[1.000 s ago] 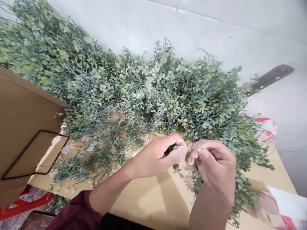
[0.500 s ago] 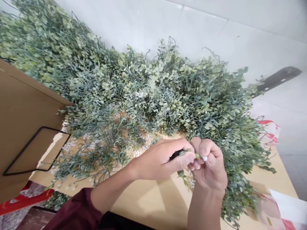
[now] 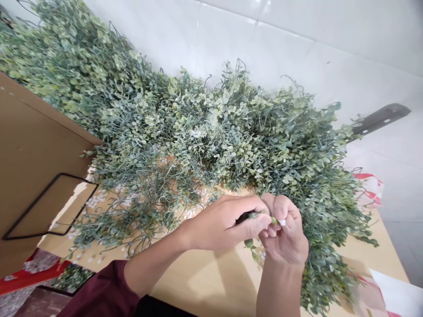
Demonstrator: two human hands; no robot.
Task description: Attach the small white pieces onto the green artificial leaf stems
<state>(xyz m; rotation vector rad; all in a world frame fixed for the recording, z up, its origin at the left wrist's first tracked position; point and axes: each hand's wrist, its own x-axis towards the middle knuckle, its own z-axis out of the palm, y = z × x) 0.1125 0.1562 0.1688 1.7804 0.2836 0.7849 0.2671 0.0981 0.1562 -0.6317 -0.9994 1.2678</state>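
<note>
My left hand (image 3: 228, 222) pinches a green leafy sprig (image 3: 253, 248) between thumb and fingers, and part of the sprig hangs below the fingers. Close against it, my right hand (image 3: 286, 233) is closed with a small white bead (image 3: 282, 223) between thumb and forefinger. The sprig's tip meets the bead or lies right beside it; I cannot tell whether they are joined. Behind both hands spreads a large heap of artificial greenery (image 3: 214, 119). Small white beads (image 3: 198, 200) lie scattered among the stems on the table.
The light wooden table (image 3: 198, 277) runs under the greenery. A cardboard box (image 3: 39, 145) and a black wire frame (image 3: 49, 207) stand at the left. A dark handle-like piece (image 3: 381, 119) sticks out at the right, above red-and-white plastic (image 3: 370, 189). Tiled wall (image 3: 297, 39) rises behind.
The view has shifted slightly. Both hands stay close together in the same pinch, with the sprig's tip now a little nearer the white bead.
</note>
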